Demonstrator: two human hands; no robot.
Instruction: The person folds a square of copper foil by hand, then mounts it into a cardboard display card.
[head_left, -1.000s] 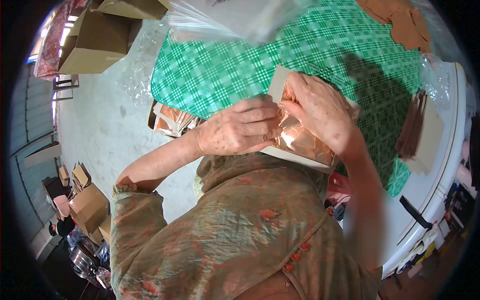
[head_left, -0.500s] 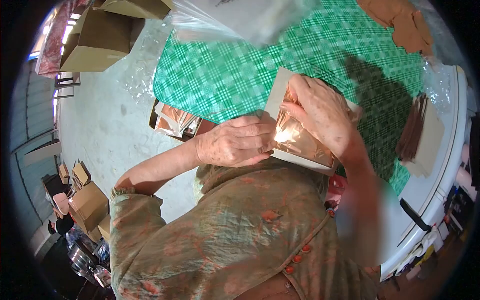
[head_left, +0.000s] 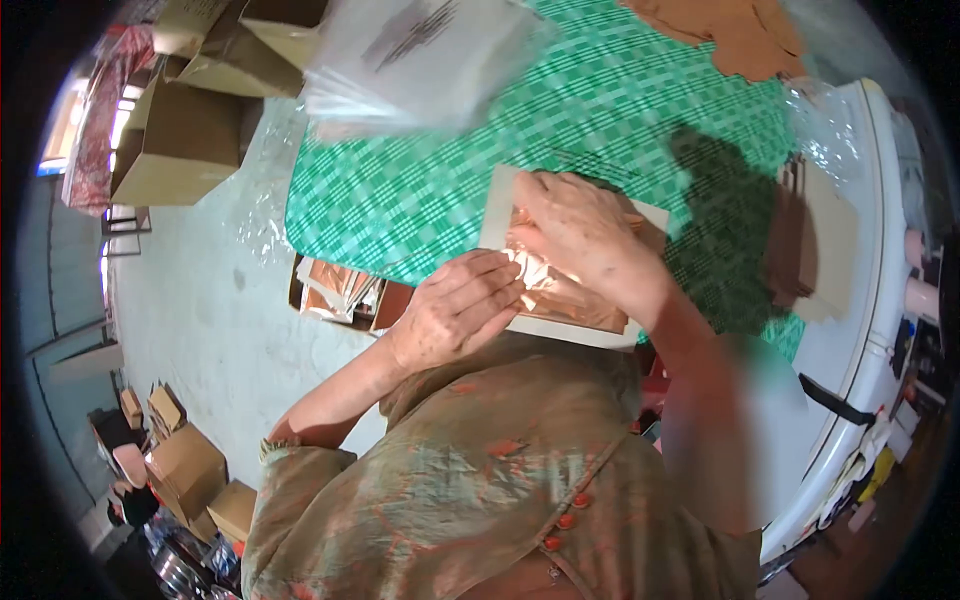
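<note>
A sheet of shiny copper-coloured foil [head_left: 575, 303] lies wrinkled on a pale beige card [head_left: 497, 215] at the table's near edge. My left hand [head_left: 458, 308] rests at the left side of the foil, fingers outstretched and close together, the tips touching it. Over the upper part of the foil lies my right hand [head_left: 588, 230], its fingers slightly curved and pressed down, with the thumb apart from them. It hides part of the foil and card.
A green checked cloth [head_left: 400, 190] covers the table. Clear plastic sleeves [head_left: 420, 70] lie at the back, brown-orange pieces [head_left: 735, 35] at the far right. Stacked cards [head_left: 825, 245] stand right. Below the left edge is a box of foil-like sheets [head_left: 335, 290]; cartons [head_left: 180, 140] stand beyond.
The view has shifted, and the card with foil appears further left and more level. My left hand has moved onto the foil from the card's edge; my right hand has flattened against it.
</note>
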